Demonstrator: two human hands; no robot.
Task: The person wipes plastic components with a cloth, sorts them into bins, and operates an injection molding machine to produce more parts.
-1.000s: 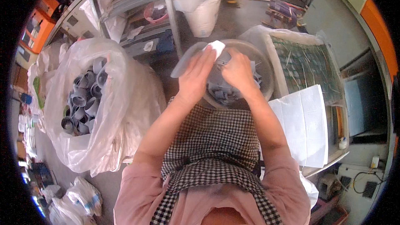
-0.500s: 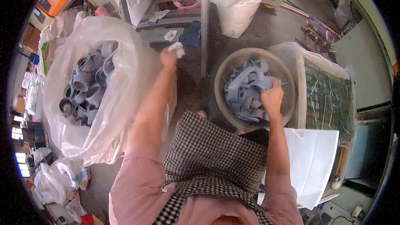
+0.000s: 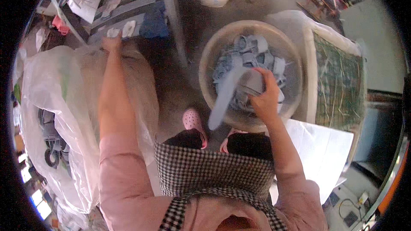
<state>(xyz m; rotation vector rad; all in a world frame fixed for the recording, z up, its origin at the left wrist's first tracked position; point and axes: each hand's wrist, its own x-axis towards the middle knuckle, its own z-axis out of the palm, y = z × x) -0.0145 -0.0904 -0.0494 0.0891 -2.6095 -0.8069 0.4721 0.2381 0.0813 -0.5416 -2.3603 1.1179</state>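
Note:
My right hand [image 3: 266, 98] grips a grey plastic pipe fitting [image 3: 251, 81], a curved hollow piece, over a round tan tub [image 3: 206, 75]. A long pale grey strip [image 3: 224, 98], blurred by motion, slants from the fitting past the tub's near rim. Grey plastic pieces [image 3: 257, 51] fill the tub below. Stretched far forward, my left hand [image 3: 112, 43] has a small white wad [image 3: 113, 32] at its closed fingertips, beside a second white piece [image 3: 129, 29] on the low shelf. Its finger details are blurred.
On the left, a large clear plastic bag [image 3: 85, 145] holds grey fittings [image 3: 51, 134]. A metal rack post [image 3: 173, 21] rises between bag and tub. Dark blue cloth [image 3: 155, 23] lies on the shelf. A net-covered box [image 3: 340, 81] and a white board [image 3: 319, 154] stand right.
The view has shifted. My left hand has reached forward and left to the shelf with the white wad. My right hand has lifted a grey fitting from the pile.

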